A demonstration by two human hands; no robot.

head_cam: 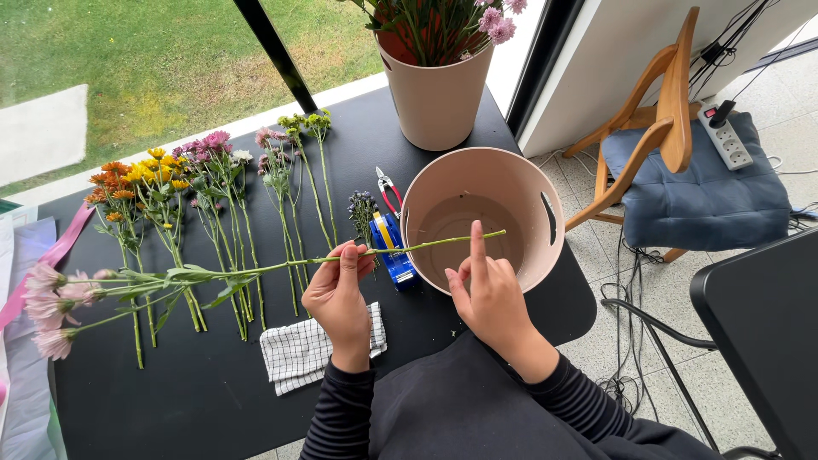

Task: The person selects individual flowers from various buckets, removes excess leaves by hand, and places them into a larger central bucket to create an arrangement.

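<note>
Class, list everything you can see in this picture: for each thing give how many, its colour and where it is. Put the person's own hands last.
Table: one, black, centre.
Held stem: one, green with pink blooms, across the table.
Laid flowers: several stems, orange, yellow, purple, pink, green, in a row on the left.
Empty bucket: one, pale pink, at the table's right edge.
Flower bucket: one, pale pink, behind it.
Snips: one, red-handled, left of the empty bucket.
Cloth: one, white checked, near the left hand.
Chair: one, wooden, blue cushion, right.
Power strip: one, white, on the cushion.
Left hand: grips the stem.
Right hand: touches the stem.
</note>
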